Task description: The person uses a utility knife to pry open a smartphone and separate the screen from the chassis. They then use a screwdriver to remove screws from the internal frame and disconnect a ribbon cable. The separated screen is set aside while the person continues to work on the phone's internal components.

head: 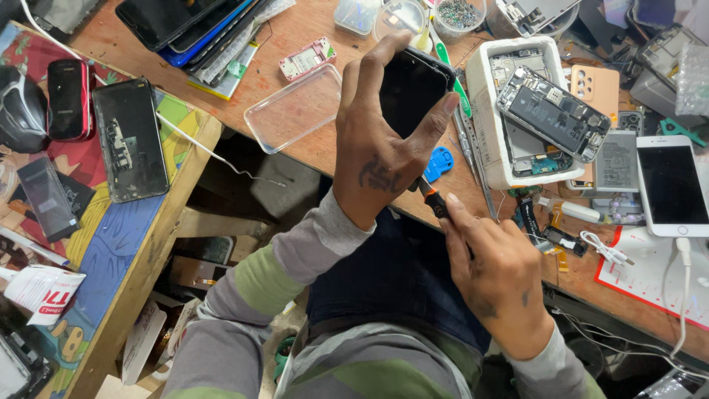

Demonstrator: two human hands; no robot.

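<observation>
The left hand (377,159) holds a dark phone (410,87) in a wide grip, above the front edge of the bench (295,33). The right hand (496,277) grips a small screwdriver (430,196) tightly, its tip at the phone's lower end. The step seems to be work on a bottom screw; next the tip needs exact seating.

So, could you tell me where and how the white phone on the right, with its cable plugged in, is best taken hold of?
Grip the white phone across its two long side edges, around the middle, coming straight down from above. It lies flat, screen up, on the wooden table, so the long sides look free. The cable enters at the near short end, so that end is probably best avoided.
</observation>
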